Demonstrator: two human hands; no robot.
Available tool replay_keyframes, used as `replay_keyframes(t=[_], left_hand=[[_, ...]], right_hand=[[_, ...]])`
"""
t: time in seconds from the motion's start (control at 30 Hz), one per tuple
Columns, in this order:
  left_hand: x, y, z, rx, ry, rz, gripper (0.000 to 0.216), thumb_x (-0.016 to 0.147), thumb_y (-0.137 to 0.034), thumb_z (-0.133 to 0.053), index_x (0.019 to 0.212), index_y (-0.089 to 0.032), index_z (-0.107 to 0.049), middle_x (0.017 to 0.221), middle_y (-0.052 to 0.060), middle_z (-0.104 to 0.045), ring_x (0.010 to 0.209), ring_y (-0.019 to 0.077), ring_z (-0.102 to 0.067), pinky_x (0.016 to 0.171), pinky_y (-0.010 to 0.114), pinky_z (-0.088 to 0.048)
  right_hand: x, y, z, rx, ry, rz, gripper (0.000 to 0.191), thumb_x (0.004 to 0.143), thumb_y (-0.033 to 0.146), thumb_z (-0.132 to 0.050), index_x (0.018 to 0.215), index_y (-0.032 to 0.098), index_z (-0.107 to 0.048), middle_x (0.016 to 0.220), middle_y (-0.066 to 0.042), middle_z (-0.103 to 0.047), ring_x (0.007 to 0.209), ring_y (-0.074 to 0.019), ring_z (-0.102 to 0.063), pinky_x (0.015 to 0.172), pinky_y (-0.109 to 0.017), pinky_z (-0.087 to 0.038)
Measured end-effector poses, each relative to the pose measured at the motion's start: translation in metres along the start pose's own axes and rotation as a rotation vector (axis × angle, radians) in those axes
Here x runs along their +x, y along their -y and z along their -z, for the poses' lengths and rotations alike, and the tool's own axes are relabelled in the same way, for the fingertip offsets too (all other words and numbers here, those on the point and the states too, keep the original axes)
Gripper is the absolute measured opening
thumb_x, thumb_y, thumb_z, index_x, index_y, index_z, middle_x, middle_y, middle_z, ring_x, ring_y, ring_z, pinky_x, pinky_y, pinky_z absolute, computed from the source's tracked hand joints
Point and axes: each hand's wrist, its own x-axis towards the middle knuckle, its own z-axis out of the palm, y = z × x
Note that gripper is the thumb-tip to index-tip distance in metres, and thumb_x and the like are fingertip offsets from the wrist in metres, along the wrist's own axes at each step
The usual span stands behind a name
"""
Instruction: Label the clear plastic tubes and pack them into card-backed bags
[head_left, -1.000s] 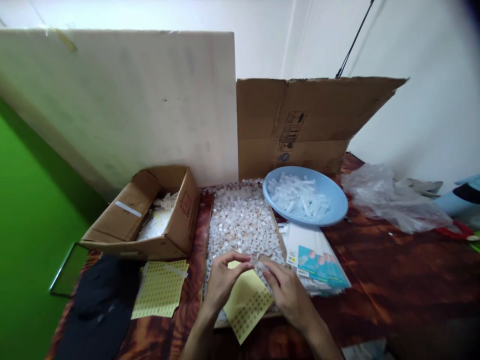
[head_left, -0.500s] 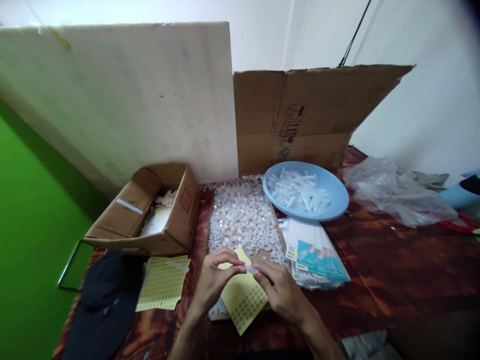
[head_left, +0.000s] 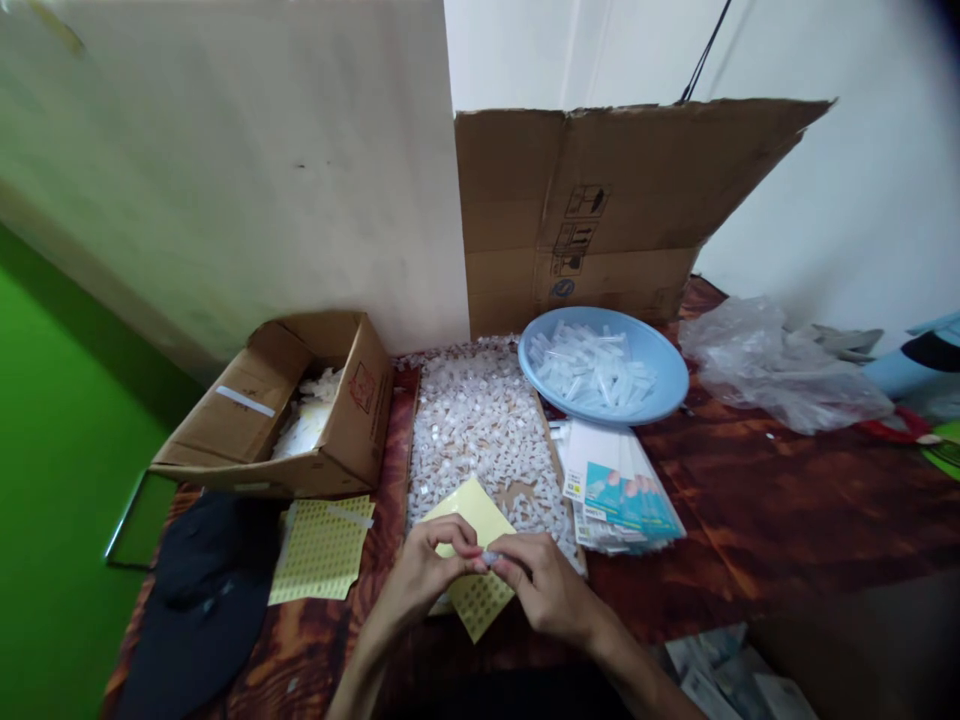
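Observation:
My left hand (head_left: 424, 575) and my right hand (head_left: 544, 590) meet fingertip to fingertip over a yellow sticker sheet (head_left: 472, 520), both pinched on a small clear plastic piece (head_left: 489, 557). The sheet lies on the near end of a flat cardboard tray (head_left: 559, 475) heaped with several small white pieces (head_left: 480, 430). My fingers are closed round the little piece, which is mostly hidden.
A blue bowl (head_left: 660, 400) of clear tubes stands behind the tray. Printed packets (head_left: 622, 490) lie to its right. An open cardboard box (head_left: 352, 430), another yellow sheet (head_left: 322, 550) and a black cap (head_left: 202, 600) are at the left. A crumpled plastic bag (head_left: 772, 365) lies at right.
Both hands have drawn nearer to me and closer together over the yellow sheet. The camera has tipped down a little, so the scene sits higher in view.

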Motion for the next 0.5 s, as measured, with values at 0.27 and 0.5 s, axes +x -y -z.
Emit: replay_keyframes(t=[0.27, 0.5], left_hand=[[0.076, 0.004, 0.018, 0.577, -0.121, -0.013, 0.023, 0.093, -0.031, -0.063, 0.094, -0.017, -0.081, 0.096, 0.013, -0.078, 0.090, 0.0265, -0.070, 0.083, 0.032, -0.047], [0.112, 0.038, -0.019, 0.620, -0.083, -0.033, 0.017, 0.078, -0.008, -0.070, 0.090, -0.013, -0.081, 0.079, 0.012, -0.077, 0.083, 0.0273, -0.072, 0.084, 0.036, -0.050]], right_hand=[[0.022, -0.013, 0.001, 0.061, -0.537, -0.168, 0.021, 0.094, 0.038, -0.064, 0.106, 0.020, -0.065, 0.098, -0.008, -0.074, 0.092, -0.0244, -0.069, 0.080, -0.032, -0.051], [0.014, -0.012, 0.015, 0.047, -0.672, -0.116, 0.018, 0.092, 0.035, -0.068, 0.105, 0.021, -0.068, 0.096, -0.006, -0.072, 0.091, -0.0224, -0.067, 0.085, -0.034, -0.052]])
